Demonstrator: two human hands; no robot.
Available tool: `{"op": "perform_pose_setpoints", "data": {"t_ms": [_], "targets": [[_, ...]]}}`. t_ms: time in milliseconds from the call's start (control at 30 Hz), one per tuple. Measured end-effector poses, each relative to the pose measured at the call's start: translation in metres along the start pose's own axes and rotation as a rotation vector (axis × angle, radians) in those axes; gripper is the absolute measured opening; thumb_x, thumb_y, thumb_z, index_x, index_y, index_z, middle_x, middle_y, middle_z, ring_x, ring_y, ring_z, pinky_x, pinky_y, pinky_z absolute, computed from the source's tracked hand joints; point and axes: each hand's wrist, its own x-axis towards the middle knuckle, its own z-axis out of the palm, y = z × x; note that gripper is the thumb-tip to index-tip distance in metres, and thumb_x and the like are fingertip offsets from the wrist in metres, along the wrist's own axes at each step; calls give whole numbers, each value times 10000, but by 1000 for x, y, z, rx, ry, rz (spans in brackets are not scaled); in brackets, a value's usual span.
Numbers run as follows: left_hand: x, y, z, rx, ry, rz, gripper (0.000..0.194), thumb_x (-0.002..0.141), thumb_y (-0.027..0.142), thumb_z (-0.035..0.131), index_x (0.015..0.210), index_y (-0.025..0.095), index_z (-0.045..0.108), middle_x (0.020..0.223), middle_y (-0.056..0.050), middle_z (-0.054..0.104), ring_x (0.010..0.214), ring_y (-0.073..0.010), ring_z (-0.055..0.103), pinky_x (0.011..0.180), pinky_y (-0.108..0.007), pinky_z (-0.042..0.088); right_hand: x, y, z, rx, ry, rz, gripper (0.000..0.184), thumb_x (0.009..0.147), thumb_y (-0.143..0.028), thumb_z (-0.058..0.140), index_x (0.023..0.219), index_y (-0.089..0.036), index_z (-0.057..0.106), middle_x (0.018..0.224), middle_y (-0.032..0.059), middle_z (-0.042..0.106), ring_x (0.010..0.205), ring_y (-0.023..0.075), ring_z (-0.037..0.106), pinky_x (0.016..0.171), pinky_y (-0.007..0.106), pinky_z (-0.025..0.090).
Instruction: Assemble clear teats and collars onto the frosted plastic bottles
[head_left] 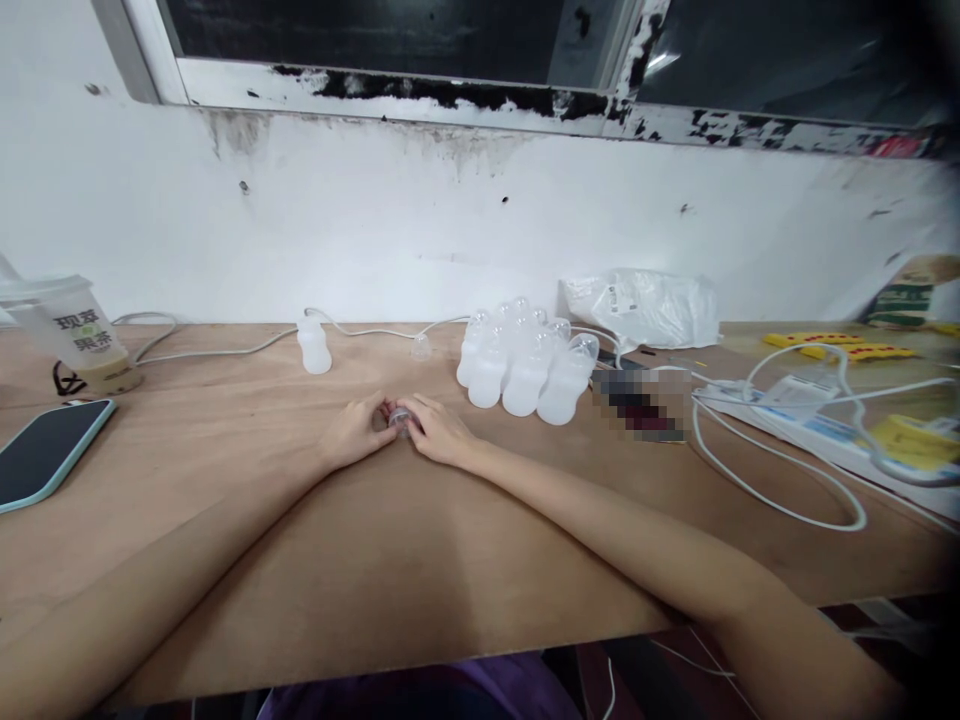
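Note:
My left hand [354, 430] and my right hand [439, 430] rest on the wooden table [420, 560] with their fingertips meeting around a small clear plastic piece [398, 418]. Both hands pinch it; its exact shape is hidden by the fingers. Just behind and to the right stands a cluster of several small translucent white bottles [525, 365]. A single white bottle [313, 345] stands apart at the back left, and a small clear cap [421, 348] lies near the wall.
A phone [46, 450] lies at the left edge, with a lidded drink cup [75, 335] behind it. A plastic bag [645, 308] sits by the wall. White cables [780, 480], a power strip [832, 432] and yellow items [840, 347] crowd the right side.

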Motion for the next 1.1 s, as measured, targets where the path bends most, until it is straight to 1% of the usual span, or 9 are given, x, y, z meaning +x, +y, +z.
{"op": "perform_pose_setpoints", "data": {"t_ms": [167,300,367,467,667,767,900,1100], "targets": [[-1,6,1,-33,-20,-59,114,661,219,501,752,182,443,641,34,528,545,-96,486,528,-212,362,1,0,1,55,17,26,279,740,-68,393,988,-159,483,928,54,520,847,139,488,725,248,362],[-1,9,2,-84,-43,-84,113,653,191,481,747,182,418,639,39,513,534,-89,471,506,-204,350,1,3,1,103,29,22,217,733,-137,450,946,-152,488,891,46,557,768,134,500,680,243,370],[-1,8,2,-107,-36,-86,115,653,194,481,747,182,417,638,41,508,530,-85,462,503,-201,348,0,4,0,131,33,-2,208,733,-154,464,939,-153,491,886,40,564,747,127,499,672,237,372],[0,6,1,-123,-21,-89,105,651,220,500,719,176,433,611,43,495,512,-79,443,487,-197,343,0,6,0,168,47,-47,213,744,-139,456,953,-152,496,910,40,561,780,123,497,712,238,370],[4,5,-3,-188,-66,-70,132,658,269,522,682,168,441,621,35,521,545,-81,476,510,-195,369,1,9,2,174,55,-64,232,754,-105,438,973,-148,499,908,53,542,836,133,492,759,255,365],[5,6,-2,-146,-50,-75,133,660,276,520,672,168,443,604,36,519,533,-82,472,501,-198,360,1,8,4,146,65,-43,245,747,-86,432,973,-156,495,911,51,528,839,137,483,753,254,366],[5,6,0,-109,-29,-69,102,654,242,512,674,168,445,602,35,517,534,-83,466,503,-200,353,0,5,5,105,83,-9,243,743,-75,426,963,-154,492,888,50,518,811,135,474,730,250,367],[6,3,4,-106,-3,-69,79,650,213,497,678,170,437,589,39,501,524,-82,453,493,-199,339,4,5,5,124,97,34,233,754,-92,428,953,-169,523,840,38,533,786,132,473,717,252,357]]}}
